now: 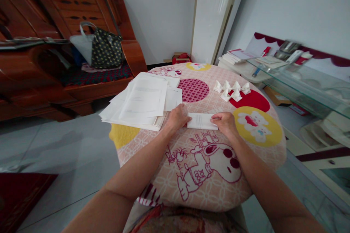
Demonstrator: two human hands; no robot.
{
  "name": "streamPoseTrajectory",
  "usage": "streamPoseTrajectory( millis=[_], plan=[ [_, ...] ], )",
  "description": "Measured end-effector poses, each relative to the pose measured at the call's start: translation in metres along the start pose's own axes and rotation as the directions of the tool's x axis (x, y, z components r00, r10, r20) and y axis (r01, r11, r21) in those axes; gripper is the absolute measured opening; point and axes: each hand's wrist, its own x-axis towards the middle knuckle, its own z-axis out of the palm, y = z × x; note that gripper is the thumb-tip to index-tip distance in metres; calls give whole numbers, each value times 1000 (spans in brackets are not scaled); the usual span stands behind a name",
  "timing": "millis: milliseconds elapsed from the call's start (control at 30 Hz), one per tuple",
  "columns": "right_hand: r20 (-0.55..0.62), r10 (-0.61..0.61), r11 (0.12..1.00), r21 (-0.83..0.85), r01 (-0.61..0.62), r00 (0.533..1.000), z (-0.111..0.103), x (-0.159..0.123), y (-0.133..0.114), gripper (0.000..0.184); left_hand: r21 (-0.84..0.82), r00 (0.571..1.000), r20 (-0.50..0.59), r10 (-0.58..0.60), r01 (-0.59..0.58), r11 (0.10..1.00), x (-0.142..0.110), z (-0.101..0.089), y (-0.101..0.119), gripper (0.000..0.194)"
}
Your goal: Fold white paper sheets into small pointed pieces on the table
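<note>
A folded sheet of paper, white with faint print, lies flat on the cloth-covered round table. Its left end is pinched by my left hand, its right end by my right hand. Both hands have their fingers closed at the edges of the sheet. Beside my left hand spreads a stack of printed papers, loosely fanned. Beyond my right hand, toward the far right of the table, stand several small folded paper shapes with pointed tops.
A carved wooden bench with a patterned bag on it stands at the left. On the right, a glass-topped cabinet carries papers and containers. A tall white air conditioner stands behind the table.
</note>
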Motion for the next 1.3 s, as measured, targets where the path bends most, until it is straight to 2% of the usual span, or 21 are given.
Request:
streamPoseTrajectory(
  millis=[267, 733, 867, 1000, 1067, 1133, 1200, 1300],
  plan=[
    [-3, -4, 999, 39, 4, 1000, 1, 0, 3, 19, 19, 1000, 10, -9, 9, 1000, 0, -1, 2, 74],
    [4, 18, 1000, -4, -18, 1000, -1, 0, -3, 18, 39, 1000, 7, -1, 1, 999, 1, -2, 2, 75],
    [-6, -11, 999, -30, 11, 1000, -1, -1, -4, 17, 82, 999, -14, 44, -43, 996, -1, 0, 2, 74],
    [6, -9, 998, -61, 10, 1000, -2, -2, -9, 17, 141, 988, -11, 152, -149, 979, -3, 3, 3, 61],
    [5, -12, 997, -78, 12, 1000, -3, -3, -11, 17, 139, 962, -25, 273, -267, 953, -1, 6, 2, 57],
    [4, -14, 996, -89, 14, 1000, -3, -3, -11, 17, 93, 908, -5, 419, -417, 904, 3, 10, 1, 55],
    [6, -9, 995, -97, 10, 1000, -3, -3, -12, 19, 2, 841, 82, 535, -537, 844, 8, 12, 0, 52],
    [3, 1, 994, -114, -1, 1000, -3, -3, -12, 21, -105, 757, 213, 618, -611, 785, 12, 13, 0, 52]
  ],
)
